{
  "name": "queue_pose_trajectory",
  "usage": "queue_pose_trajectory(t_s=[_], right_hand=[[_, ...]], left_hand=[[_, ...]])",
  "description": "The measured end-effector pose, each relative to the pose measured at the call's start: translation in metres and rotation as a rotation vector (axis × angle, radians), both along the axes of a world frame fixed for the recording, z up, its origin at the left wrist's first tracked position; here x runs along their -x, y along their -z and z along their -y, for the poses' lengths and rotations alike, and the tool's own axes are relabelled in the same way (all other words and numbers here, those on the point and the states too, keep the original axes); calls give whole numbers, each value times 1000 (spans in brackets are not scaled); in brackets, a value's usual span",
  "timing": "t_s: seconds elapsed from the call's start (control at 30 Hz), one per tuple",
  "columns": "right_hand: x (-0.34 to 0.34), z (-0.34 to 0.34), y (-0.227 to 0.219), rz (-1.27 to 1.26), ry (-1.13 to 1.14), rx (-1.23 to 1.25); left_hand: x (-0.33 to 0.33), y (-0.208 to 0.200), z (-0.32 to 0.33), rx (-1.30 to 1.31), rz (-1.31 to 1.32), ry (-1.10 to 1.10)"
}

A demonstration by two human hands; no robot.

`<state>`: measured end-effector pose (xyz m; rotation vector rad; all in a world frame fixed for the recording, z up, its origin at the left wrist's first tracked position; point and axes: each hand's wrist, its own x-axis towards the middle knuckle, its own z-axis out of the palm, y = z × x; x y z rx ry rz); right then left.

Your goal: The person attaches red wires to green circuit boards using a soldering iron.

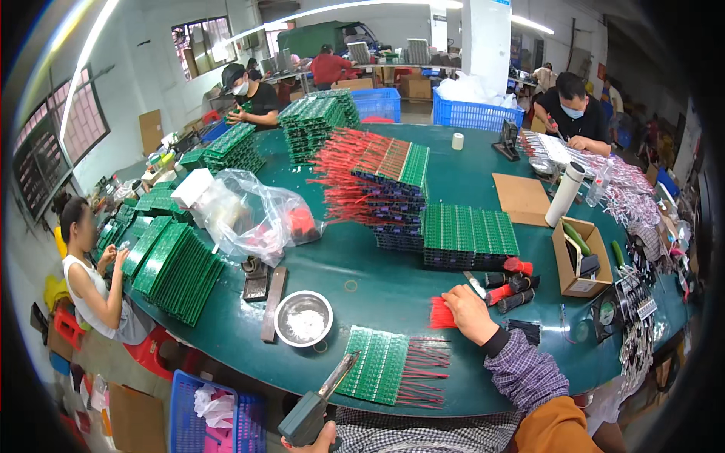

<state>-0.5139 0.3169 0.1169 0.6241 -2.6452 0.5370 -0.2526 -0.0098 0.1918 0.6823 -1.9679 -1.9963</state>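
Note:
My left hand grips a grey-green tool with a long pointed metal tip, like a soldering gun, at the table's near edge. Its tip reaches over the left side of a green circuit board panel. Red wires stick out from the panel's right side. Beyond these, my right hand is closed at a loose bundle of short red wires, fingertips pinching at its edge; the exact grip is partly hidden. Black wires lie beside my right wrist. A metal bowl with whitish contents stands left of the panel.
Stacked boards with red wires rise mid-table, a green board stack beside them. Wrapped wire bundles, a cardboard box and a white flask stand right. A plastic bag lies left. Co-workers sit around the table.

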Motion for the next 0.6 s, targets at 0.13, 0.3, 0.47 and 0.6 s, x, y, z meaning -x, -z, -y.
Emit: queue_pose_trajectory(t_s=[0.13,0.3,0.47,0.6], right_hand=[[6,-3,1,32,-36,-58],[2,0,-5,39,-55,-61],[1,-3,-14,107,-72,-63],[3,-6,-20,151,-60,-51]], left_hand=[[11,26,0,-38,-157,-10],[22,32,-4,-101,-153,-19],[32,44,-5,-147,-156,-42],[38,34,-2,-156,-129,15]])
